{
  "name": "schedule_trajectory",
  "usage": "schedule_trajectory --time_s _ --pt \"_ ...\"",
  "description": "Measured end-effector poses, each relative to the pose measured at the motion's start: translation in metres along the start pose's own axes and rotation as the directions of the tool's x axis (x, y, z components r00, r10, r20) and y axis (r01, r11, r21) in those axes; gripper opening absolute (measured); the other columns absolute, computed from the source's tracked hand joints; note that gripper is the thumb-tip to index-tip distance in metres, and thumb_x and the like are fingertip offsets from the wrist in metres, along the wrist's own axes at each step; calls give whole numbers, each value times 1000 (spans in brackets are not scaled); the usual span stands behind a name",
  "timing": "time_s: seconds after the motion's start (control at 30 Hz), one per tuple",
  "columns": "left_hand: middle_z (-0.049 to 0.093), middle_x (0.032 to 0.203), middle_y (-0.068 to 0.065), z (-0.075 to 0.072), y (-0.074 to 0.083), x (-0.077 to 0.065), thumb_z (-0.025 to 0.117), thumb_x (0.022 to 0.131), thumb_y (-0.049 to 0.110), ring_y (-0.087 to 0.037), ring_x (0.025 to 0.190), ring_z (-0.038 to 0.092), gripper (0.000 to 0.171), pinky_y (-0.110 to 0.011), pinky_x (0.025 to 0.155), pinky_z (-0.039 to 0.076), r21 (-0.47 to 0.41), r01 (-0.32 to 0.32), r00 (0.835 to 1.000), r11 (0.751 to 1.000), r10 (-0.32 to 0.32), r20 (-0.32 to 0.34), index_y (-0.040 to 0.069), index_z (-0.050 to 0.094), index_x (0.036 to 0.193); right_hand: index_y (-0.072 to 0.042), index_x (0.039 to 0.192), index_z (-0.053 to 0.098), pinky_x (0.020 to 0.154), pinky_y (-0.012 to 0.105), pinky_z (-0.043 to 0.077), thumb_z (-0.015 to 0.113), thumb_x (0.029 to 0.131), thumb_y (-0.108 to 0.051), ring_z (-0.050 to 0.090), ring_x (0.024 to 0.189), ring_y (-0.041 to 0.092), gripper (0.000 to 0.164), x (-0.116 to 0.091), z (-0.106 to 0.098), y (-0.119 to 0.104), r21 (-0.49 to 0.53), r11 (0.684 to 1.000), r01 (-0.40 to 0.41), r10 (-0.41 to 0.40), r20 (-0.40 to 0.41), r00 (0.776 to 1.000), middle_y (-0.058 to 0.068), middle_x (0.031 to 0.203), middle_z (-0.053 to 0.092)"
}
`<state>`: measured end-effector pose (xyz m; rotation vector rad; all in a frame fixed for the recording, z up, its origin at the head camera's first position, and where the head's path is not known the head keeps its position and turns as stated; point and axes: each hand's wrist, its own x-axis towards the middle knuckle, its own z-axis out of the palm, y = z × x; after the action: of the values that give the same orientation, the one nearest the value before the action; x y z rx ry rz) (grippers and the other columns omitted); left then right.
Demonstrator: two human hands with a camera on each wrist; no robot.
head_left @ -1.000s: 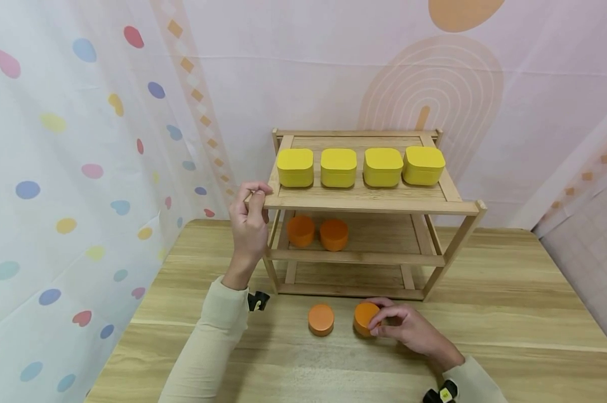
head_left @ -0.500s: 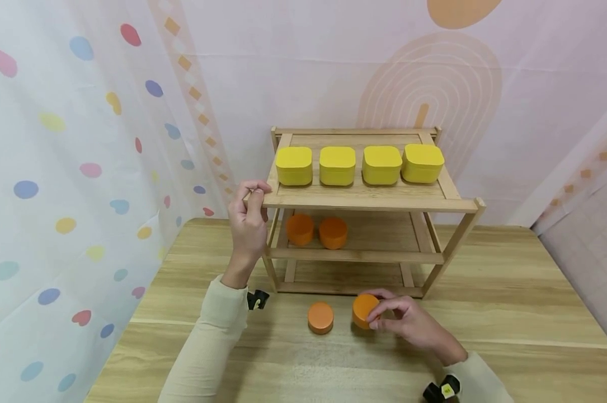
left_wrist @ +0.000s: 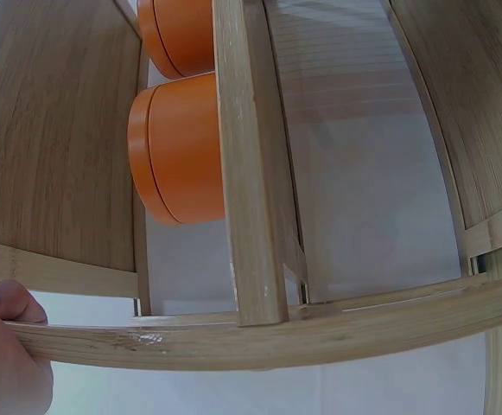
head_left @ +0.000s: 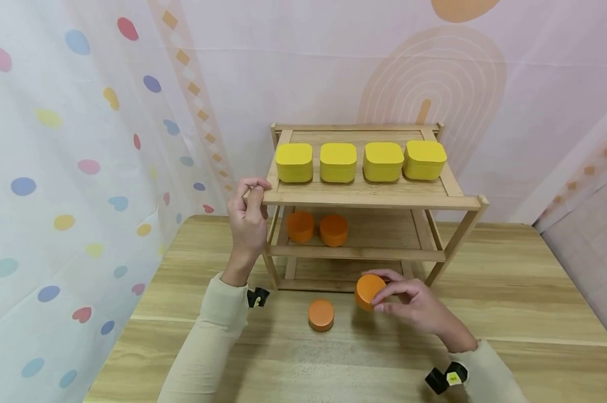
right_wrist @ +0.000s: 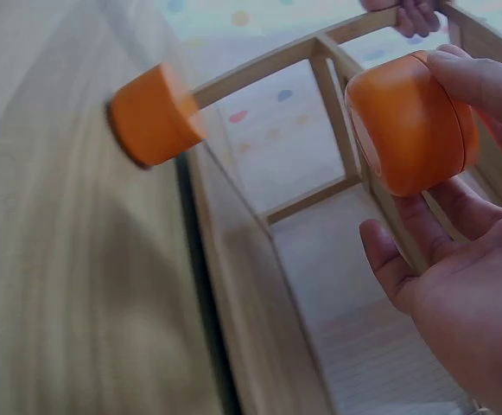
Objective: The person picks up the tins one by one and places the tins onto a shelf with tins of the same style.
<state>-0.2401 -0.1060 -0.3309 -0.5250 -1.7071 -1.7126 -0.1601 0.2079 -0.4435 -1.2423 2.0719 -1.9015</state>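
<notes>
My right hand (head_left: 415, 302) pinches a round orange tin (head_left: 369, 291) between thumb and fingers. The right wrist view shows this lidded tin (right_wrist: 410, 125) lifted off the table, near the rack's front. A second orange tin (head_left: 321, 315) stands on the table to its left. My left hand (head_left: 249, 215) grips the top left front corner of the wooden rack (head_left: 363, 200); in the left wrist view part of that hand (left_wrist: 9, 346) shows at the rail. On the middle shelf stand two more orange tins, the left one (head_left: 300, 226) and the right one (head_left: 334, 230), side by side.
Several yellow rounded-square tins stand in a row on the top shelf, among them a leftmost tin (head_left: 295, 162) and a rightmost one (head_left: 424, 160). The rack stands on a wooden table (head_left: 192, 296) before a patterned curtain (head_left: 308, 67).
My right hand has raised the orange tin off the table and brought it toward the rack. The left hand stays on the rack's corner.
</notes>
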Motion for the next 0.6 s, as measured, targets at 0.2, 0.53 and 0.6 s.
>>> schedule_trajectory --time_s 0.2,0.53,0.6 --pt "33 44 5 0 1 0 40 100 9 -7 37 27 25 -22 37 23 2 -8 1000 1000 8 -3 -9 56 95 -7 100 73 98 24 47 64 84 16 50 130 13 29 7 -5 -9 -21 1000 22 -22 -8 1000 9 141 52" --pt "33 46 5 0 1 0 40 100 9 -8 38 28 25 -22 37 24 17 -4 1000 1000 4 -2 -8 56 95 -9 98 74 98 24 48 66 81 18 52 129 16 34 23 -13 -24 -48 996 69 -70 -29 997 12 140 54" --pt "33 46 5 0 1 0 40 100 9 -8 38 27 24 -22 37 24 16 -5 1000 1000 5 -1 -8 56 95 -9 98 74 97 24 48 67 81 18 53 128 16 33 26 -14 -29 -59 997 58 -61 -40 997 10 139 54"
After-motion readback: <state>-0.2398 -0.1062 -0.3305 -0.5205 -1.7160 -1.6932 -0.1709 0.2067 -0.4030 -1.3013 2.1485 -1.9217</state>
